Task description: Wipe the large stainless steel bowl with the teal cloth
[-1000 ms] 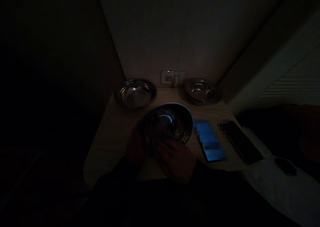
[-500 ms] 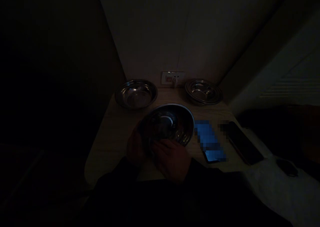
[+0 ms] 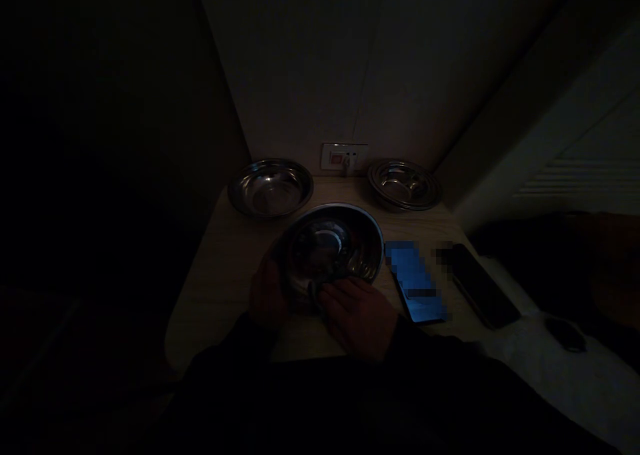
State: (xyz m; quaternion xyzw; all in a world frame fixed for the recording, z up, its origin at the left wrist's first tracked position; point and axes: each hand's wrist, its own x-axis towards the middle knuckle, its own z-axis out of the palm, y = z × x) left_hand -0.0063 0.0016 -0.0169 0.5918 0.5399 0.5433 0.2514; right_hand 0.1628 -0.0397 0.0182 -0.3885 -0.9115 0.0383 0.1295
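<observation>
A shiny metal bowl (image 3: 325, 235) stands tilted in front of me on the wooden table, its open side showing. My left hand (image 3: 269, 295) grips the bowl's left side, the fingers partly lost in the dark. On the near rim lies my right hand (image 3: 357, 315), fingers together and pressed inside the bowl's edge. A dark, cloth-like piece (image 3: 315, 293) peeks out beside those fingers; dim light hides most of it.
Another metal bowl (image 3: 271, 188) stands at the back left, and a stack of metal bowls (image 3: 405, 185) at the back right. A lit phone (image 3: 417, 285) and a dark phone (image 3: 483, 288) lie to the right on the table (image 3: 210, 288). A wall socket (image 3: 344, 157) holds a plug.
My right hand has slid a little to the right along the near rim of the bowl. The bowl has turned or shifted slightly left, with my left hand still on it.
</observation>
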